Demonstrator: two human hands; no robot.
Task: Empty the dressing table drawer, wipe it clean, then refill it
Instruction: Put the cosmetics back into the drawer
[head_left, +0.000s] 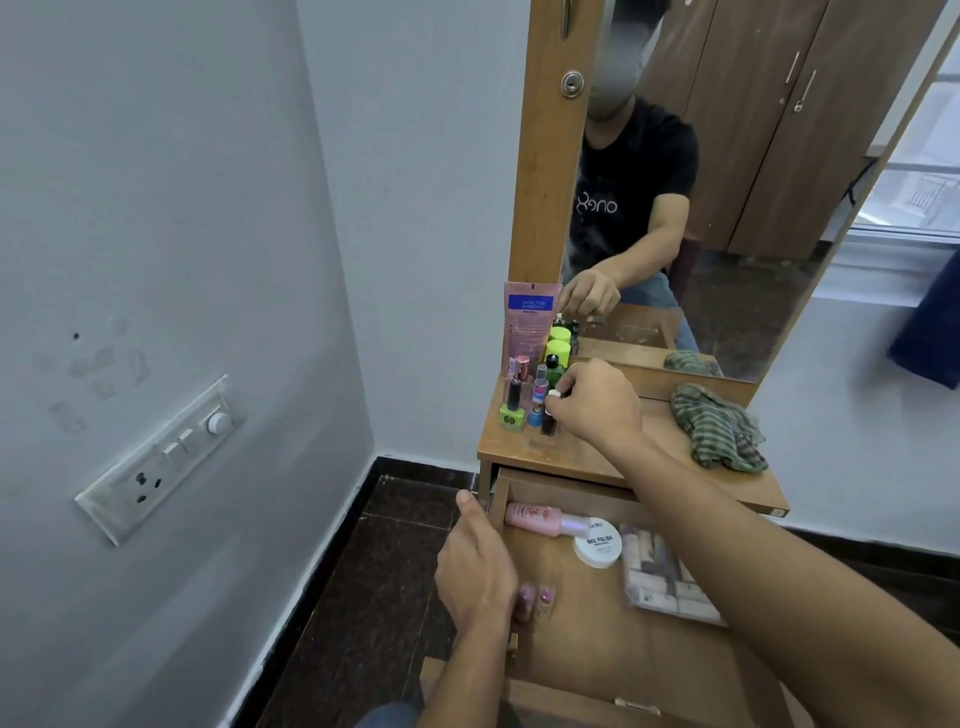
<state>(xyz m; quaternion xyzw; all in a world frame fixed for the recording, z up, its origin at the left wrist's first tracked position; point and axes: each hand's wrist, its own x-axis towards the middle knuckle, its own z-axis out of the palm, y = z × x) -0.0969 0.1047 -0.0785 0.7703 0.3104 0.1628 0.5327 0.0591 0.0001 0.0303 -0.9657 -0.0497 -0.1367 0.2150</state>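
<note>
Right grip (592, 400) amid crowded bottles (540, 395)

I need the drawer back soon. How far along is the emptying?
Partly done: bottles already stand on the tabletop. The right hand is setting down another small bottle; the left hand grips the drawer edge. The pink bottle, nail polish jar and clear case remain; the cloth lies unused.

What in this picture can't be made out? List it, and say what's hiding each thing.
Head view only:
- Small bottle with white cap: mostly covered by the right hand.
- Two small pink bottles in the drawer: partly behind the left hand, blurred.
- Clear packet: partly under the right forearm; contents unclear.
- Drawer's right side: hidden by that forearm.
- Pink tube: print too small.
</note>
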